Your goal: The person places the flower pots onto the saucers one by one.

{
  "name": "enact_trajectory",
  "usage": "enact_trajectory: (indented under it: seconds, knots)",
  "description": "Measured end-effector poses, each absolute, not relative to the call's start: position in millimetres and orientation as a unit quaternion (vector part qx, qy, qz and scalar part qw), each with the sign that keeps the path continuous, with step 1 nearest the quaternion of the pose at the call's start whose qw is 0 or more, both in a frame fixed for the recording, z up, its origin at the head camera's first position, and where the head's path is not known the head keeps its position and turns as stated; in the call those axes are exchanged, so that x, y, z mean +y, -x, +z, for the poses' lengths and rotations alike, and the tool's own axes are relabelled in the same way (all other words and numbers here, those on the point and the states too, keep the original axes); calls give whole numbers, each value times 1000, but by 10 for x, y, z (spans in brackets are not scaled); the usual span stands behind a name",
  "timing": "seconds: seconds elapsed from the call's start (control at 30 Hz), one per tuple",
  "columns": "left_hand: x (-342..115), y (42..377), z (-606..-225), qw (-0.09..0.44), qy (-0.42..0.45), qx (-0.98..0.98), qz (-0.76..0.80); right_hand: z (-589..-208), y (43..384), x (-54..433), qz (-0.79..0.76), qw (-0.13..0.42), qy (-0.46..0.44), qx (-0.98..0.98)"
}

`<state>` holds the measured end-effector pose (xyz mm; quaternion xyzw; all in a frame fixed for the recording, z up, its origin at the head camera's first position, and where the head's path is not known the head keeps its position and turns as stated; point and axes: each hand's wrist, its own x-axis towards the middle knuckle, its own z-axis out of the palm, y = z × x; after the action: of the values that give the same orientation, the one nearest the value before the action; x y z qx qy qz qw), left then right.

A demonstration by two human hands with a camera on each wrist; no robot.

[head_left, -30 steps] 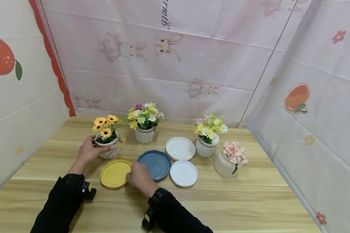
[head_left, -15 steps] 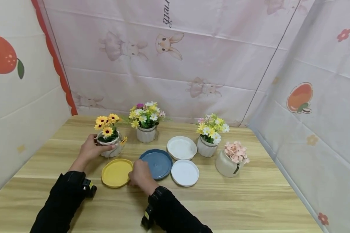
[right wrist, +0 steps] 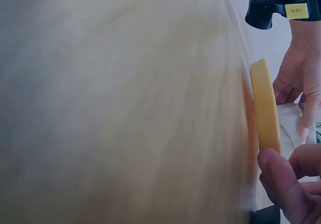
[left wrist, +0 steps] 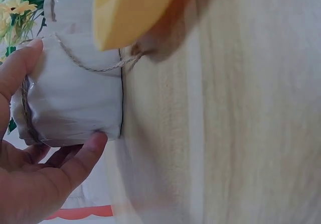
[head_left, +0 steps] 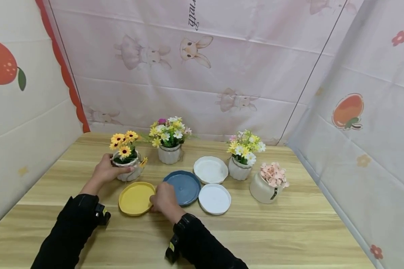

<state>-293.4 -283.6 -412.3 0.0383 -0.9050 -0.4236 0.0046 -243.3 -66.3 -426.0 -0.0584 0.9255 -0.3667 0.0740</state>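
My left hand [head_left: 106, 171] grips a whitish flower pot [left wrist: 75, 98] of yellow sunflowers [head_left: 124, 144], standing on the table at the left. The thumb lies along its near side in the head view, with twine tied around the pot. Just in front of it lies a shallow yellow plate [head_left: 137, 200]. My right hand [head_left: 166, 200] pinches that plate's right rim. In the right wrist view the thumb [right wrist: 278, 176] presses the plate's edge, with the other fingers curled beside it. A dark blue plate [head_left: 183, 186] is close behind the right hand, partly covered by it.
Two white plates [head_left: 210, 170] lie right of the blue one. Mixed flowers stand in a pot [head_left: 170, 154] at the back and another pot [head_left: 239, 170] at the right, beside a cream jar [head_left: 264, 189] of pink flowers. Printed cloth walls [head_left: 202, 74] enclose the wooden table [head_left: 272, 239].
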Motion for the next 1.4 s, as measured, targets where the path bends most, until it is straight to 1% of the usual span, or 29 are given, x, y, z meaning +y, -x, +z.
enact_trajectory:
  seconds: [0.17, 0.4, 0.67, 0.87, 1.2, 1.4]
  knots:
    - [-2837, 2948, -4102, -7, -37, -906, -421, -4223, 2431, -694, -370, 64, 67, 924]
    - [-2819, 2959, -4101, -13, -35, -904, -425, -4234, 2445, -798, -358, 76, 67, 928]
    - [-2798, 2981, -4108, -17, -36, -901, -432, -4294, 2514, -848, -328, 70, 80, 939]
    - [-2809, 2996, -4117, -24, -31, -898, -439, -4305, 2534, -863, -355, 80, 71, 929]
    - [-2847, 2993, -4102, -21, -23, -900, -436, -4347, 2561, -839, -442, 125, 44, 887]
    - [-2855, 2968, -4101, -11, -25, -898, -439, -4367, 2560, -852, -443, 124, 48, 887]
